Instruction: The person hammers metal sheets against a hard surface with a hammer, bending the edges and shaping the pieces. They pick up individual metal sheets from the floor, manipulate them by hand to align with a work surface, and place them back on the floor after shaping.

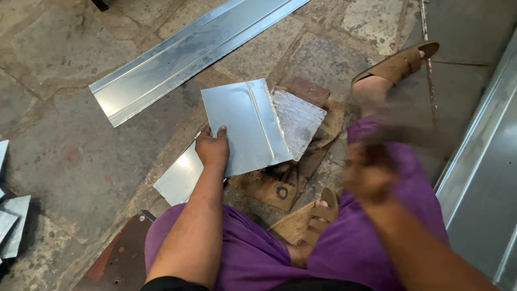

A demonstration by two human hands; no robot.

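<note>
Left hand [211,148] grips near corner of square metal sheet [246,125], thumb on top, holding it flat over second sheet [181,180] and burlap sacking [274,186] on stone floor [70,156]. Right hand [369,172] raised above purple-clad knee, motion-blurred; grip state cannot be determined. Step in hand, as judged: steadying sheet on padded base; next move calls for firm hold at corner and careful alignment along raised seam [262,121].

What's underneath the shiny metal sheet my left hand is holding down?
Under the metal sheet held by the left hand: another sheet, a dull plate and burlap sacking. Anything beneath its middle is hidden.
</note>
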